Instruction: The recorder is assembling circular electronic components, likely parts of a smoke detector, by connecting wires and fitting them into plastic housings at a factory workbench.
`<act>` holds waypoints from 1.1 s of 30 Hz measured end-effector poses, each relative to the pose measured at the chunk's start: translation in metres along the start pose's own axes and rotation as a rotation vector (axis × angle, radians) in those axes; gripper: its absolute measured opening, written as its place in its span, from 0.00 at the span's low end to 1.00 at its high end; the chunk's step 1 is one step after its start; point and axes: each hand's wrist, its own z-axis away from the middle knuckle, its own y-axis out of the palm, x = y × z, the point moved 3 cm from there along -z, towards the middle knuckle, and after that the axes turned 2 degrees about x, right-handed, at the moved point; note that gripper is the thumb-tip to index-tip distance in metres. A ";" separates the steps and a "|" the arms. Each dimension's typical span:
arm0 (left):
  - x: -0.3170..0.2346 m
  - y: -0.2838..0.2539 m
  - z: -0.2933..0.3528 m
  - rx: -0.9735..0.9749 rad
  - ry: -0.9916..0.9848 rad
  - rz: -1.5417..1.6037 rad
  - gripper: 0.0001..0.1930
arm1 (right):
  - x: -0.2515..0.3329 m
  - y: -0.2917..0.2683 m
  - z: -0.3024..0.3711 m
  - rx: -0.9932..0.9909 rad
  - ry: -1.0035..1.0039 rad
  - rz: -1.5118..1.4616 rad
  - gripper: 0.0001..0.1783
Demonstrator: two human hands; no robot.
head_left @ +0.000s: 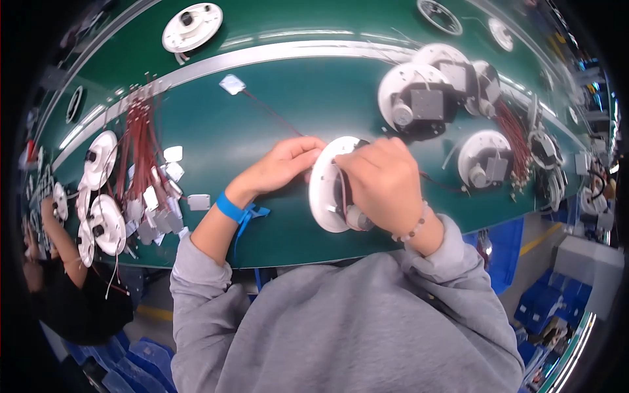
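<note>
A white round housing plate (325, 196) is held tilted on edge above the green bench, in front of my body. My left hand (285, 162) is closed at its left rim, thumb and fingers pressed together there. My right hand (386, 177) is closed over the plate's inner face, its fingertips pinched near the upper part; what they pinch is hidden. Below the right hand a small round silver-white part (357, 219) shows on the plate. A dark red cable (272, 112) runs from a white flat square piece (232, 84) to behind my left hand.
Bundled red cables (139, 141) with white and grey square pieces (157, 209) lie left, beside stacked white round plates (107, 224). More assembled plates (419, 98) and red cables (514, 134) lie right. A conveyor (288, 29) runs behind. Another person's arm (62, 239) is far left.
</note>
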 end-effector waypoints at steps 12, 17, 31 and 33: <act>-0.012 -0.020 0.020 -0.042 0.134 -0.348 0.08 | 0.004 0.011 -0.029 0.341 -0.179 -0.080 0.08; -0.028 -0.010 0.017 -0.076 0.358 -0.639 0.06 | -0.036 0.020 -0.041 0.814 0.103 -0.445 0.12; -0.112 -0.073 0.100 -0.967 0.295 -1.852 0.17 | -0.077 0.066 -0.014 0.750 0.551 -1.363 0.08; -0.123 -0.044 0.062 -0.757 0.582 -1.328 0.24 | -0.076 0.057 -0.010 0.680 0.619 -1.370 0.06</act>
